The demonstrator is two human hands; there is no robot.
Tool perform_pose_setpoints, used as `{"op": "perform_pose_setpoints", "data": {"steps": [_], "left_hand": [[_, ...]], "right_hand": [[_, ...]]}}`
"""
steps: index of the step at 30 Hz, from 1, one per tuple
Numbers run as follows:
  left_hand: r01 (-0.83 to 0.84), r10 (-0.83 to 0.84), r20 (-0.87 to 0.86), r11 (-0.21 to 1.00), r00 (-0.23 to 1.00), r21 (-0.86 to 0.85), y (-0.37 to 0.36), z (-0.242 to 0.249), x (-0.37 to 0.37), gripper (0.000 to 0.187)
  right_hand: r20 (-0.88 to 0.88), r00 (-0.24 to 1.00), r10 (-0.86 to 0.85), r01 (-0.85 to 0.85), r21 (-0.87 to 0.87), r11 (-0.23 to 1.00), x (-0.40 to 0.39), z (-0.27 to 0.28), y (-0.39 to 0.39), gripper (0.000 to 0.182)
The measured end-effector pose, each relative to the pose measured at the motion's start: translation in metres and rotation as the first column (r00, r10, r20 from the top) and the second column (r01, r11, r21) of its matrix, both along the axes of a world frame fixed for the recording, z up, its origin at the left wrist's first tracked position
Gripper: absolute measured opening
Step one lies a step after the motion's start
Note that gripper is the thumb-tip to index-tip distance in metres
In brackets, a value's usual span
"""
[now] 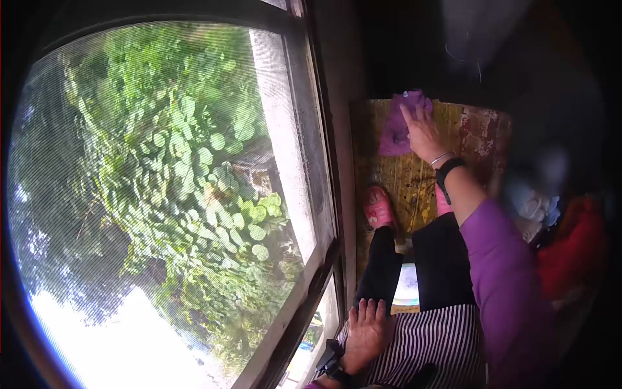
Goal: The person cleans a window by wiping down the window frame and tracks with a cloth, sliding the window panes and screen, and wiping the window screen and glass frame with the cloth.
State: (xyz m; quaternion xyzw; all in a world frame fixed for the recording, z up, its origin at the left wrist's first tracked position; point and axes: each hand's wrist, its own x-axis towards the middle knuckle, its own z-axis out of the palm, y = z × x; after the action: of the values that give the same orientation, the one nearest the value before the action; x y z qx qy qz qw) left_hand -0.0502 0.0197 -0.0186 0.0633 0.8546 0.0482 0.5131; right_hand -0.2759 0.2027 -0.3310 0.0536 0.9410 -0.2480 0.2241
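Observation:
My right hand (422,135) reaches out over a purple cloth (393,137) that lies crumpled on a worn yellow-brown wooden board (434,165). Its fingers are stretched out and apart, resting on the cloth's right side. Close to my body, my left hand (368,334) lies flat with fingers extended against a black-and-white striped garment (427,343). Nothing shows in it. A pink shoe (378,207) is on the board at the left; another pink shoe (443,200) is partly hidden behind my right forearm.
On the left stands a large framed window (317,155) with mesh, green plants (194,168) beyond it. At the right lie a red cloth (570,246) and pale blue-white items (534,204), blurred. A round whitish thing (407,285) shows between my legs. The far area is dark.

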Motion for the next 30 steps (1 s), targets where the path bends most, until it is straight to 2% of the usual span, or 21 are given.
{"op": "perform_pose_setpoints", "data": {"steps": [1,2,3,5,6,7,9,11,13,14,15,17,18,21,23,25,26,28,30], "left_hand": [[-0.012,0.013,-0.023,1.0,1.0,0.028,0.0,-0.001,0.0,0.052],[-0.005,0.006,-0.015,0.998,1.0,0.061,0.0,0.0,-0.001,0.051],[0.002,-0.001,-0.004,0.996,1.0,0.093,0.0,0.002,-0.003,0.05],[-0.032,0.027,0.086,0.998,0.996,0.058,-0.001,0.004,-0.005,0.051],[-0.041,0.036,0.094,0.998,0.995,0.056,-0.001,0.005,-0.007,0.051],[-0.054,0.048,0.099,0.997,0.994,0.057,0.0,0.005,-0.008,0.051],[-0.048,0.045,0.051,0.996,0.998,0.075,0.003,0.007,-0.01,0.046],[-0.047,0.047,0.003,0.993,0.999,0.105,0.004,0.007,-0.011,0.04],[-0.015,0.007,0.081,0.996,0.997,0.088,-0.003,0.005,-0.008,0.051],[-0.02,0.013,0.08,0.996,0.997,0.089,-0.004,0.004,-0.007,0.051],[-0.008,0.001,0.088,0.997,0.996,0.08,-0.003,0.003,-0.007,0.051],[0.004,-0.012,0.091,0.997,0.996,0.079,-0.002,0.001,-0.003,0.051],[0.012,-0.018,0.07,0.997,0.997,0.08,-0.002,0.001,0.001,0.051],[0.05,-0.056,0.068,0.995,0.996,0.092,-0.006,-0.001,0.005,0.05],[0.09,-0.099,0.095,0.991,0.991,0.101,-0.006,-0.002,0.006,0.049],[0.115,-0.125,0.109,0.989,0.986,0.095,-0.006,-0.002,0.005,0.049],[0.122,-0.131,0.108,0.989,0.985,0.09,-0.005,-0.002,0.006,0.049],[0.131,-0.14,0.107,0.988,0.984,0.085,-0.004,-0.002,0.004,0.049],[0.141,-0.15,0.11,0.986,0.983,0.084,-0.005,-0.002,0.002,0.049]], "right_hand": [[-0.137,0.987,0.084,-0.072,0.09,0.993,-0.005,0.0,-0.012,0.071],[0.172,0.982,0.071,-0.061,-0.066,0.996,-0.01,-0.001,-0.013,0.078],[0.179,0.982,0.058,-0.043,-0.085,0.995,-0.003,-0.015,-0.021,0.078],[0.046,0.986,0.158,-0.162,0.104,0.981,0.018,-0.05,-0.026,0.054],[-0.045,0.99,0.136,-0.128,0.137,0.982,0.026,-0.074,-0.029,0.033],[-0.029,0.995,0.093,-0.09,0.101,0.991,0.027,-0.078,-0.029,0.023],[-0.083,0.995,0.061,-0.053,0.1,0.994,0.027,-0.084,-0.02,0.023],[-0.065,0.997,0.036,-0.032,0.065,0.997,0.024,-0.088,-0.014,0.025],[-0.339,0.915,-0.217,0.137,-0.242,0.96,0.022,-0.082,-0.008,0.031],[-0.27,0.929,-0.252,0.179,-0.267,0.947,0.014,-0.061,-0.008,0.033],[-0.211,0.921,-0.327,0.195,-0.477,0.857,0.017,-0.032,-0.004,0.031],[-0.094,0.89,-0.446,0.211,-0.783,0.586,0.018,0.078,-0.009,0.026],[-0.065,0.873,-0.484,0.238,-0.81,0.536,0.025,0.126,-0.016,0.024],[-0.459,0.806,-0.373,-0.19,-0.798,0.571,0.041,0.214,-0.05,0.011],[-0.484,0.785,-0.387,-0.35,-0.861,0.368,0.063,0.243,-0.09,0.023],[-0.413,0.856,-0.311,-0.438,-0.899,-0.01,0.074,0.275,-0.16,0.038],[-0.401,0.869,-0.291,-0.448,-0.886,-0.119,0.074,0.286,-0.189,0.045],[-0.577,0.689,-0.439,-0.532,-0.814,0.235,0.03,0.298,-0.197,0.041],[-0.854,0.433,-0.289,-0.572,-0.507,0.645,0.021,0.285,-0.213,0.043]]}}
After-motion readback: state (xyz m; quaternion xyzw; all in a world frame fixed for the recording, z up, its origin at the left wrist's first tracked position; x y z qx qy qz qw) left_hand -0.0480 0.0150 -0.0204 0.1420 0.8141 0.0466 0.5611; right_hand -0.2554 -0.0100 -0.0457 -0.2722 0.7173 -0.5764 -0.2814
